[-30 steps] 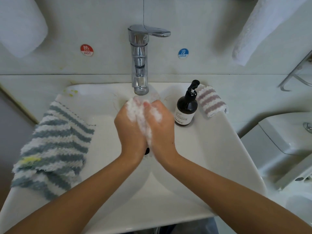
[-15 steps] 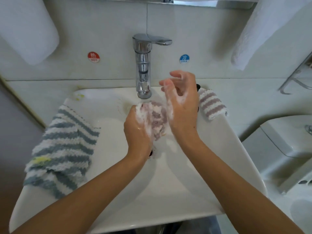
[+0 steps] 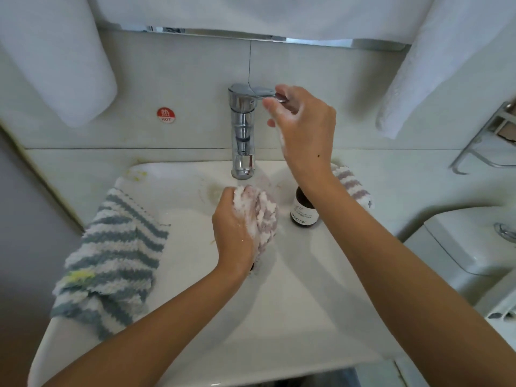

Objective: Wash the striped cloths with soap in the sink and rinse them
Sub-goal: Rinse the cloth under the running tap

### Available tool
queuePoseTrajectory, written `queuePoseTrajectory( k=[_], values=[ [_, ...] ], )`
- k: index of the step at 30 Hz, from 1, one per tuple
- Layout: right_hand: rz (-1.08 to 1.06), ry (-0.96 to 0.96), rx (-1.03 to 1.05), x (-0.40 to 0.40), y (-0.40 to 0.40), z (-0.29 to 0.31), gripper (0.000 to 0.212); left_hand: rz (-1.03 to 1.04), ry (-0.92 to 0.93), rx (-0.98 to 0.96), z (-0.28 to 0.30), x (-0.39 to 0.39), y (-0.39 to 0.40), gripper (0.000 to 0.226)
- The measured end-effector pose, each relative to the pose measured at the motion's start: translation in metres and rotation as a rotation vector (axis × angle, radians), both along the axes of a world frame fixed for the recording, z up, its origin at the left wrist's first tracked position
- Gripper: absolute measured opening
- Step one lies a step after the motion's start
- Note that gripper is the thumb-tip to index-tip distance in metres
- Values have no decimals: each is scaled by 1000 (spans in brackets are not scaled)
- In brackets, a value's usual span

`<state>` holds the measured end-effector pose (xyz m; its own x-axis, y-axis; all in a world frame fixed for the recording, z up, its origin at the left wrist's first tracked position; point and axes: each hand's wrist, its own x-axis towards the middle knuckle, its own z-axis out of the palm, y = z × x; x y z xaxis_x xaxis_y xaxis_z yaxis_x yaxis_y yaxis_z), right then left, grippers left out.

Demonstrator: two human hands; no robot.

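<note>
A red round HOT sticker [image 3: 166, 115] sits on the tiled wall [image 3: 181, 79], and everything else is placed from it. Up and to its left hangs a white rolled towel [image 3: 60, 57], its lower end near the sticker. Far to the sticker's right, another white towel [image 3: 435, 65] hangs down at a slant. Above the sticker, a chrome rail [image 3: 251, 34] runs along under a white cloth edge. Farther right than the slanted towel, a metal wall rack [image 3: 485, 143] shows at the frame's edge. Below that, well down and right of the sticker, is a white toilet tank lid [image 3: 463, 241] with a chrome button [image 3: 505, 231].
</note>
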<state>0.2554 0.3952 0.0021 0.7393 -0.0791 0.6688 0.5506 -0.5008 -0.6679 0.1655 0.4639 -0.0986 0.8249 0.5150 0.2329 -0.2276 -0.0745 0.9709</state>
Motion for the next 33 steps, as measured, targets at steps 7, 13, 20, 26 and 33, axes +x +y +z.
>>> queuePoseTrajectory(
  k=[7,13,20,26,33],
  values=[
    [-119,-152,-153,6,0,6,34,-31,85,-137,1,4,2,21],
    [-94,-46,-241,10,6,27,36,-99,194,-268,13,-2,-1,31],
    [-63,-33,-142,4,10,26,37,-49,267,133,0,5,6,42],
    [66,262,352,-33,8,-36,15,43,209,101,-9,3,6,19],
    [296,768,66,-54,13,-102,31,79,300,-76,-10,10,2,30]
  ],
)
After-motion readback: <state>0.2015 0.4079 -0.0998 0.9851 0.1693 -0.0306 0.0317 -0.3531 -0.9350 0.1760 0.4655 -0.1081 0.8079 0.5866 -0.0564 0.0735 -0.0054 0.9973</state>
